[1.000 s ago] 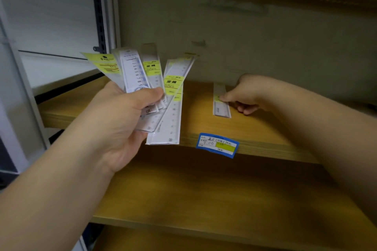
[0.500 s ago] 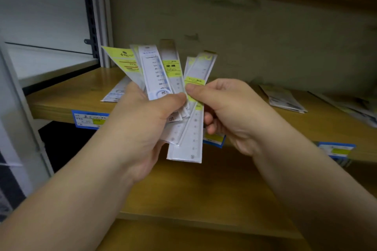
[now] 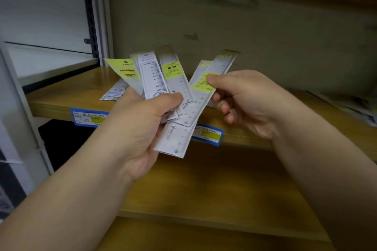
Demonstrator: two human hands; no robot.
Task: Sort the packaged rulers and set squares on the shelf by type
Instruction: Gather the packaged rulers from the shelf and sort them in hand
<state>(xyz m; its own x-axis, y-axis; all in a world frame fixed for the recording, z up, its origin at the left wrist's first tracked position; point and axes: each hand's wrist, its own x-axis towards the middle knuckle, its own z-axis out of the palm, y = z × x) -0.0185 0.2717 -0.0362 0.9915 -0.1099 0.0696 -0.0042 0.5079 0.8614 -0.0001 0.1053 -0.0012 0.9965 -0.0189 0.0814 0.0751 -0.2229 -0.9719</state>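
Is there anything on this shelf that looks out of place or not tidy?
Yes. One packaged ruler lies askew on the upper shelf, alone behind the left hand. At the far right, a loose pile of packages sits unevenly near the shelf edge. Nothing looks damaged.

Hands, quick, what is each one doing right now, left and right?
Left hand: closed, holding a fan of packaged rulers.
Right hand: thumb and finger pinching the rightmost ruler in that fan.

Wooden shelf: one packaged ruler lying flat at left; blurred packets at right edge.
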